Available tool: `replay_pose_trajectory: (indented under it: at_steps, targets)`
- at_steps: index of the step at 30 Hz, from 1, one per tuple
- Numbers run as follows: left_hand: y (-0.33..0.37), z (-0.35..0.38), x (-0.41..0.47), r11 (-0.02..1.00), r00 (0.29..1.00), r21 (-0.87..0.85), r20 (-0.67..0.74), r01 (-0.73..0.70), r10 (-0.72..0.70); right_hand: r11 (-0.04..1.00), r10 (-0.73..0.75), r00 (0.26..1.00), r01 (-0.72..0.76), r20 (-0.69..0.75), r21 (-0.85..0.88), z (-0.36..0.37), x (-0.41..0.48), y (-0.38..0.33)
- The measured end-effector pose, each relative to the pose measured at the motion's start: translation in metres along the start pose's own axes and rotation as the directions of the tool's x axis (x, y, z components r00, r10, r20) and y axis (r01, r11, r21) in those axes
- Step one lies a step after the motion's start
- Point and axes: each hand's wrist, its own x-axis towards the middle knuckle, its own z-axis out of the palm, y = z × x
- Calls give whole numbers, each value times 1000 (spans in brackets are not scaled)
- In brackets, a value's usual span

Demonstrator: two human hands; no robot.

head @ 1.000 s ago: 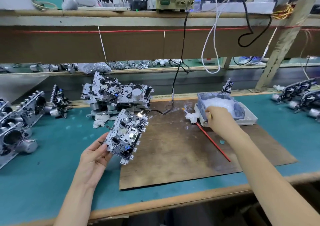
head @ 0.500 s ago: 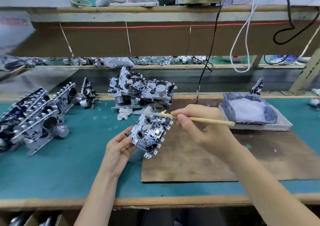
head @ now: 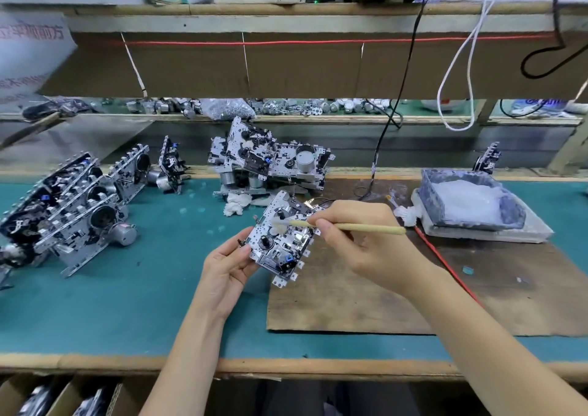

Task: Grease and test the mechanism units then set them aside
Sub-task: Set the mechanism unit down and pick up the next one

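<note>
Teal felt bench (head: 133,291): right hand (head: 369,243) brushes (head: 346,226) metal unit (head: 280,243).

Grease tray (head: 429,207) right of mechanism unit (head: 281,243).

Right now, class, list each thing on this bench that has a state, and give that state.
mechanism unit: tilted, gripped at its left edge by the left hand.
brush: pinched in the right hand, greasy tip on the unit.
grease tub: open, holding white grease.
stacked units: piled at the back.
units on the left: standing on edge in a row.
</note>
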Motion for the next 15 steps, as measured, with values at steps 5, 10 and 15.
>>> replay_pose_trajectory:
  at_steps: [5, 10, 15]
  targets:
    - [0, 1, -1, 1000, 1000, -2, 4, 2, -2, 1000, 15, 1000, -15, 3, -4, 1, -1, 1]
    - [0, 1, 0, 1000, 1000, -1, 6, -7, 7, 1000, 27, 999, -27, 19, 0, 0, -1, 2]
    - [-1, -1, 1, 1000, 1000, 0, -10, -1, 1, 997, -67, 990, 63, -126, -36, -12, -8, 5]
